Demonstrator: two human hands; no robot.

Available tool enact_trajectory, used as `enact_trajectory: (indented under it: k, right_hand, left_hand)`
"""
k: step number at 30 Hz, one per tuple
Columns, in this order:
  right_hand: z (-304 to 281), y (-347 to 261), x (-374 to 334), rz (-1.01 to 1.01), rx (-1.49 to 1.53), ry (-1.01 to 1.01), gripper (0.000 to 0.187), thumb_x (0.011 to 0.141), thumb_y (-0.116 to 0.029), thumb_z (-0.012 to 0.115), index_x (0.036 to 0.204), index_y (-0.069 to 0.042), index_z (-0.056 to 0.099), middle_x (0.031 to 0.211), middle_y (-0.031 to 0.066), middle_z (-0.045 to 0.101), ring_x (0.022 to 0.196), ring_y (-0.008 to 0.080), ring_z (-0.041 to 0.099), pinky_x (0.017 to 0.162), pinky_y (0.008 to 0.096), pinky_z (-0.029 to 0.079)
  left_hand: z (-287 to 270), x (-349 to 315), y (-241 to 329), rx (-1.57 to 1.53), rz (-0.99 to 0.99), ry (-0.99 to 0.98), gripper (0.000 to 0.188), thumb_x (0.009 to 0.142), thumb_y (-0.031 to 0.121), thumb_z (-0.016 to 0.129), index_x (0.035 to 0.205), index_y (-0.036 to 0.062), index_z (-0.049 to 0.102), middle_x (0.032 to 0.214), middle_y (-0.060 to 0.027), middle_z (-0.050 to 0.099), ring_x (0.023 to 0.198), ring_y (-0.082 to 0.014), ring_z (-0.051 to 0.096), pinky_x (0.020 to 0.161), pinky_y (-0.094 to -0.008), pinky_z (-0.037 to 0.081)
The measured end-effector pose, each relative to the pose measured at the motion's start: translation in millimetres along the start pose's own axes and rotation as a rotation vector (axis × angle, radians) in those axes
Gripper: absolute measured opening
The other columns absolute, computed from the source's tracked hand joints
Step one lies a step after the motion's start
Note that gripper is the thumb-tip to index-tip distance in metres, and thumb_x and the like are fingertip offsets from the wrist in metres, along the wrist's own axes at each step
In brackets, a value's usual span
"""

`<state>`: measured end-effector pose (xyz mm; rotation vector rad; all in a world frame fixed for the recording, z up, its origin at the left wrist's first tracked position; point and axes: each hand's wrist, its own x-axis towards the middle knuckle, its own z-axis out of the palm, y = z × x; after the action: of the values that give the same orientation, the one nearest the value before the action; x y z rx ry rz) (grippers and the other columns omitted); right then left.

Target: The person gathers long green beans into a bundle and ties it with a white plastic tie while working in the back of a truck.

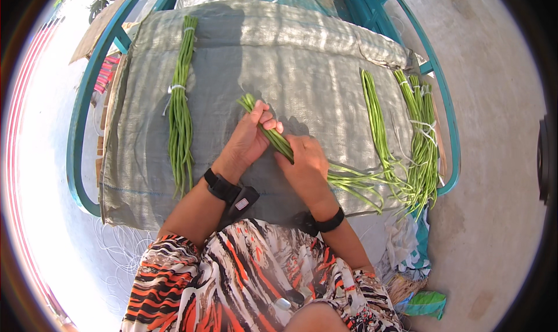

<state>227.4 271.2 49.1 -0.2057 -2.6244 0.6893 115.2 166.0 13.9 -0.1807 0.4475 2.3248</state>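
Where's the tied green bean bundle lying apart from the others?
In the head view, the tied bundle lies on the grey sheet's left side, between the teal rail and the left hand.

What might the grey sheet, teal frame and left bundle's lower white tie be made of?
Grey sheet: probably matt woven plastic; creased, blue-lined.
Teal frame: likely painted metal; smooth bent rails.
Lower tie: perhaps plastic strip or string, finish unclear; thin, loose-ended.
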Motion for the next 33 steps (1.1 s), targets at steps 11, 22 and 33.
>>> enact_trajectory:
  k: [11,22,33]
  right_hand:
    - [-23.5,-1.5,-1.6,-0.037,-0.149,-0.085,0.02,0.068,-0.013,0.069,0.083,-0.01,0.056,0.079,0.008,0.057,0.077,0.0283,0.055,0.067,0.0391,0.044]
    - [-121.7,83.8,-52.6,0.379,-0.377,-0.11,0.013,0.074,-0.016,0.064,0.087,-0.013,0.062,0.076,0.0089,0.063,0.071,0.0306,0.062,0.062,0.0396,0.046]
    - [-205.8,158.9,-63.7,0.489,-0.727,-0.097,0.03,0.072,-0.002,0.055,0.1,-0.011,0.061,0.105,0.0106,0.062,0.105,0.0288,0.054,0.086,0.041,0.042]
  left_hand:
    - [9.4,-5.9,-1.2,0.003,-0.023,-0.107,0.026,0.097,0.032,0.044,0.084,0.0102,0.049,0.063,0.0041,0.038,0.06,-0.0105,0.042,0.08,-0.0369,0.048]
    - [-3.7,2.0,1.5,-0.04,0.008,-0.11,0.026,0.097,0.032,0.044,0.083,0.0101,0.046,0.061,0.0041,0.032,0.057,-0.0101,0.039,0.077,-0.0373,0.049]
    - [-7.8,9.2,-0.5,0.113,0.108,-0.093,0.026,0.097,0.032,0.043,0.084,0.0102,0.047,0.061,0.0032,0.037,0.059,-0.0114,0.044,0.075,-0.038,0.049]
